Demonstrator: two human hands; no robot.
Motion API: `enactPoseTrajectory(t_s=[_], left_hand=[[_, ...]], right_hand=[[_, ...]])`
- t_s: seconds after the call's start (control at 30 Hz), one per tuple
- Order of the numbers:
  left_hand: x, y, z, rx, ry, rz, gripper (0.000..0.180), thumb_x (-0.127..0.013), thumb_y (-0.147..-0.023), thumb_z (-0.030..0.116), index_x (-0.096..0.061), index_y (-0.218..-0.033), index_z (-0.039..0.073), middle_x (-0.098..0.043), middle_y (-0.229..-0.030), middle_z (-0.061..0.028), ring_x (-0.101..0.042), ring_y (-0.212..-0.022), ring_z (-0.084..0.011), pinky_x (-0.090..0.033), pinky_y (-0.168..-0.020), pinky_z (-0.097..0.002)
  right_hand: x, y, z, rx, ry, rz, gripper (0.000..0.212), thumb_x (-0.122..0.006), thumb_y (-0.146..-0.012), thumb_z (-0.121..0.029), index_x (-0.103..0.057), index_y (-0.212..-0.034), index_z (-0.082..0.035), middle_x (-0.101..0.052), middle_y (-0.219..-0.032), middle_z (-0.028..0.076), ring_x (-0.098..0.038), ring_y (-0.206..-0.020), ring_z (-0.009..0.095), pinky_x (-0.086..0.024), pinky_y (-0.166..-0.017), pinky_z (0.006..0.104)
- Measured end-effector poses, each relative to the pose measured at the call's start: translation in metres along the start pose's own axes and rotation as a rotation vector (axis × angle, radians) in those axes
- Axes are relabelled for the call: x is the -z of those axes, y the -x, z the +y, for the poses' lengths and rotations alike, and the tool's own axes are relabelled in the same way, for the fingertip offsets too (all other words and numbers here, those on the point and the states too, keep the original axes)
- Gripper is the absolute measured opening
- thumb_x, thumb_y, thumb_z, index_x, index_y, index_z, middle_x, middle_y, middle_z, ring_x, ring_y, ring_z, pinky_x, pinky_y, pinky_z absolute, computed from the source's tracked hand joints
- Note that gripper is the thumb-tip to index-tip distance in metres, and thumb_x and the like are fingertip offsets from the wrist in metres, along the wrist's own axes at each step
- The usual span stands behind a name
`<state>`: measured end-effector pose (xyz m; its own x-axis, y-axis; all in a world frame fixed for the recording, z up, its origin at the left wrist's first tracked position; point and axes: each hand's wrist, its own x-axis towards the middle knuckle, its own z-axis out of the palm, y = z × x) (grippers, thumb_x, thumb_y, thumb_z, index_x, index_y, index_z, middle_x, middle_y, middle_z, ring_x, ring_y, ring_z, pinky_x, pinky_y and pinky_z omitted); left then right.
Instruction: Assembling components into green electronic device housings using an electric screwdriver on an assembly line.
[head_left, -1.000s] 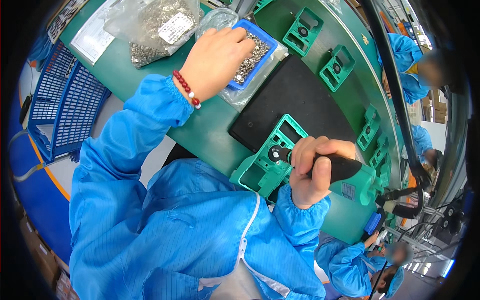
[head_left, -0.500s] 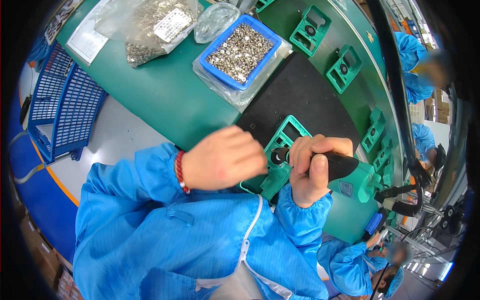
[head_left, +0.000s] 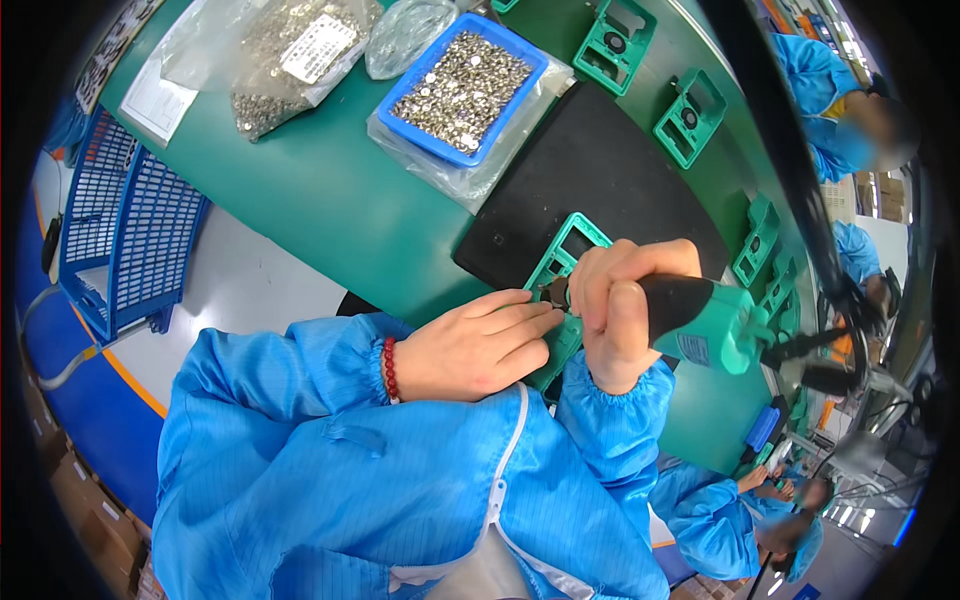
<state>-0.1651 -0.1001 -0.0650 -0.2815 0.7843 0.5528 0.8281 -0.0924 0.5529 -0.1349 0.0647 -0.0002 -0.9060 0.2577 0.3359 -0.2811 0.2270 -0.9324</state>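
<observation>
My right hand (head_left: 620, 310) is wrapped round a green-and-black electric screwdriver (head_left: 715, 325), its front end pointing left. That end is over a green plastic housing (head_left: 568, 345), partly hidden by both hands. My left hand (head_left: 480, 345) lies on the housing with its fingers stretched out, the fingertips close to the screwdriver's tip. Whether anything small is under those fingertips is hidden. The housing's far end, with rectangular openings, rests on a black mat (head_left: 590, 180).
Beyond the mat stands a blue tray (head_left: 385, 115) of small metal parts, beside a clear bag (head_left: 270, 105) of similar pieces. More green housings (head_left: 690, 118) line the far right side. A blue crate (head_left: 150, 235) is at the left. Co-workers in blue (head_left: 705, 515) sit to the right.
My left hand has come down from above and settled on the housing beside the screwdriver's tip. The right hand still grips the screwdriver, and the whole view has shifted slightly.
</observation>
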Motion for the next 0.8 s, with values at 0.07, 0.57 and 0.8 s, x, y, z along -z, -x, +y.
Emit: enactPoseTrajectory(t_s=[0.07,0.57,0.8], left_hand=[[-0.003,-0.002,-0.001,-0.017,-0.043,0.010,0.017,-0.066,-0.082,0.015,-0.061,-0.094,0.005,-0.065,-0.113,-0.0141,-0.062,-0.111,-0.0292,-0.047,-0.101,-0.0455],[0.017,-0.026,0.025,0.225,0.132,0.061,0.017,-0.071,-0.081,0.004,-0.063,-0.096,0.006,-0.067,-0.095,-0.0060,-0.063,-0.090,-0.0278,-0.046,-0.084,-0.0400],[0.005,-0.038,0.031,0.291,0.169,0.031,0.019,-0.074,-0.081,0.010,-0.059,-0.093,0.007,-0.060,-0.089,-0.0057,-0.058,-0.087,-0.0262,-0.042,-0.077,-0.0372]], right_hand=[[-0.012,-0.003,-0.001,0.019,-0.129,0.101,0.024,-0.062,-0.096,-0.022,-0.045,-0.097,-0.005,-0.046,-0.059,0.003,-0.038,-0.047,0.010,-0.034,-0.045,0.0285],[0.009,0.013,-0.076,-0.010,-0.222,0.308,0.087,-0.079,-0.078,-0.059,-0.045,-0.129,0.002,-0.063,-0.094,0.015,-0.062,-0.084,0.019,-0.052,-0.071,0.0306],[0.020,0.042,-0.090,-0.013,-0.322,0.335,0.082,-0.077,-0.081,-0.058,-0.044,-0.129,0.000,-0.058,-0.084,0.013,-0.056,-0.074,0.019,-0.047,-0.069,0.0341]])
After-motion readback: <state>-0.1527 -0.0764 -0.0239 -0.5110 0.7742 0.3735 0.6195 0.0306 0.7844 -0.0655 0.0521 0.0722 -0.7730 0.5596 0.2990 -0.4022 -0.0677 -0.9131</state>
